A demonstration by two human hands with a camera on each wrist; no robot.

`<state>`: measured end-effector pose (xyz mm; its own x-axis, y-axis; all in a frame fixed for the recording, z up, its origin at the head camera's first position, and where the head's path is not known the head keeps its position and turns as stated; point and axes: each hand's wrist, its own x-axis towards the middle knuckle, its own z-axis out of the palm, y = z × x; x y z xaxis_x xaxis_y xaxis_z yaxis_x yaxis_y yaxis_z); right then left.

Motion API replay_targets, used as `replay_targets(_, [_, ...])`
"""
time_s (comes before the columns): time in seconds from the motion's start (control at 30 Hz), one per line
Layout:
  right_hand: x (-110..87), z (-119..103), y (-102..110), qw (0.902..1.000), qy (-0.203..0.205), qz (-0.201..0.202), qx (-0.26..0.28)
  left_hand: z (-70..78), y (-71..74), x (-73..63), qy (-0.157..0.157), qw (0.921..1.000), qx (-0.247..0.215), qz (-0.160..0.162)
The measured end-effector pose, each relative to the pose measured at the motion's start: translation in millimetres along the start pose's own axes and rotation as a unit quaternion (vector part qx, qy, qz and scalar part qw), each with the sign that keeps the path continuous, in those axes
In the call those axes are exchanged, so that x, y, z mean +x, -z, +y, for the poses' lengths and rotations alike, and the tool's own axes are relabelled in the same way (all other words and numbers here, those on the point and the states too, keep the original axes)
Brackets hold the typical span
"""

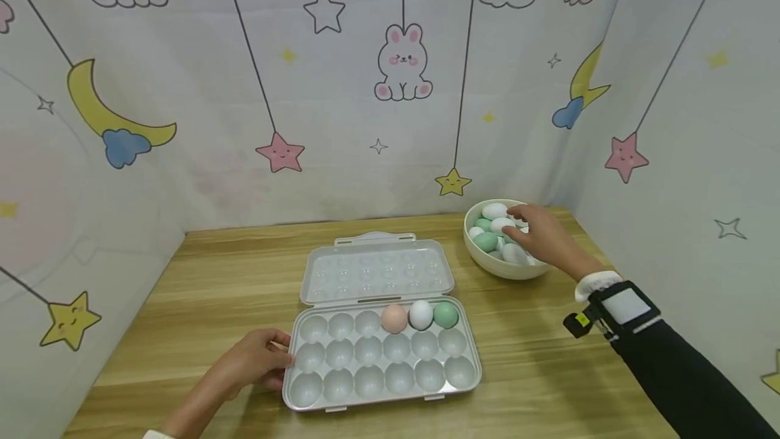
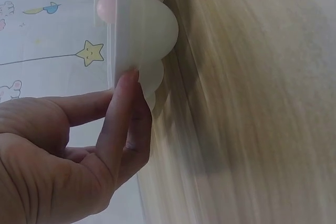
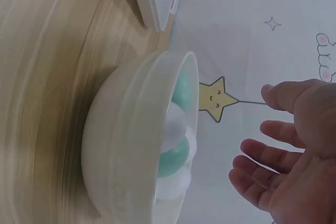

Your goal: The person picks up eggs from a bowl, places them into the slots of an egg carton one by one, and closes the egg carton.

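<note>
An opened white plastic egg carton [image 1: 382, 358] sits on the wooden table, its lid [image 1: 378, 269] folded back away from me. In its back row, toward the right, are a pinkish egg [image 1: 394, 318], a white egg [image 1: 421, 315] and a green egg [image 1: 446, 315]. My left hand [image 1: 258, 361] pinches the carton's left rim between thumb and fingers, as the left wrist view also shows. Over a cream bowl [image 3: 121, 135] of white and green eggs hovers my right hand [image 3: 299, 150], fingers loosely bent and apart from the eggs, nothing between them.
The bowl stands at the table's back right, beside the carton lid. White curtains [image 1: 341, 107] printed with stars, moons and rabbits enclose the back and both sides of the wooden table [image 1: 244, 269]. The carton's other cups hold no eggs.
</note>
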<state>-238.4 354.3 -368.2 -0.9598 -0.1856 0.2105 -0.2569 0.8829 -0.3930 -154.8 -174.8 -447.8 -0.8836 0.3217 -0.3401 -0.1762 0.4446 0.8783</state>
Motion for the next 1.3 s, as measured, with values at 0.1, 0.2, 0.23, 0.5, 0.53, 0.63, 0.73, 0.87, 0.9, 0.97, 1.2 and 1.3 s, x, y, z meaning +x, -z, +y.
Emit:
replay_targets(0.1, [3.5,11.2,-0.1,0.9996,-0.020,-0.018,-0.006,1.0,-0.3,-0.8,-0.006,0.9999,0.012,0.002])
replay_targets(0.2, [6.6,19.2,0.3,0.9984,-0.038,-0.039,-0.015,4.5,-1.3,-1.9,-0.011,0.9996,0.024,0.007])
replay_targets(0.23, [7.6,21.3,0.3,0.9979,-0.044,-0.044,-0.018,5.9,-1.6,-2.0,-0.014,0.9995,0.028,0.008])
replay_targets(0.5, [16.1,32.3,-2.0,0.9954,-0.062,-0.069,-0.026,13.2,-2.5,-0.9,-0.013,0.9992,0.035,0.016])
replay_targets(0.53, [17.0,32.7,-2.2,0.9951,-0.064,-0.071,-0.027,13.8,-2.6,-0.8,-0.011,0.9992,0.035,0.017])
replay_targets(0.63, [19.7,34.6,-3.7,0.9943,-0.067,-0.078,-0.028,14.8,-2.5,-0.8,-0.008,0.9992,0.037,0.016])
replay_targets(0.73, [22.1,36.8,-6.2,0.9938,-0.066,-0.083,-0.034,15.6,-2.0,-1.5,-0.007,0.9991,0.039,0.014])
replay_targets(0.87, [24.2,40.2,-10.2,0.9932,-0.061,-0.087,-0.049,16.3,-1.7,-2.3,-0.006,0.9991,0.040,0.012])
replay_targets(0.9, [24.5,40.8,-11.0,0.9929,-0.061,-0.088,-0.050,16.6,-1.8,-2.4,-0.005,0.9991,0.041,0.013])
replay_targets(0.97, [24.9,41.6,-12.3,0.9927,-0.062,-0.090,-0.051,17.3,-2.1,-2.5,0.001,0.9990,0.042,0.017])
replay_targets(1.2, [27.7,42.4,-16.0,0.9934,-0.057,-0.080,-0.060,20.2,-1.2,-4.8,-0.001,0.9993,0.037,0.010])
replay_targets(1.3, [28.6,41.3,-16.1,0.9925,-0.061,-0.084,-0.064,20.9,0.0,-5.6,-0.007,0.9994,0.034,0.000])
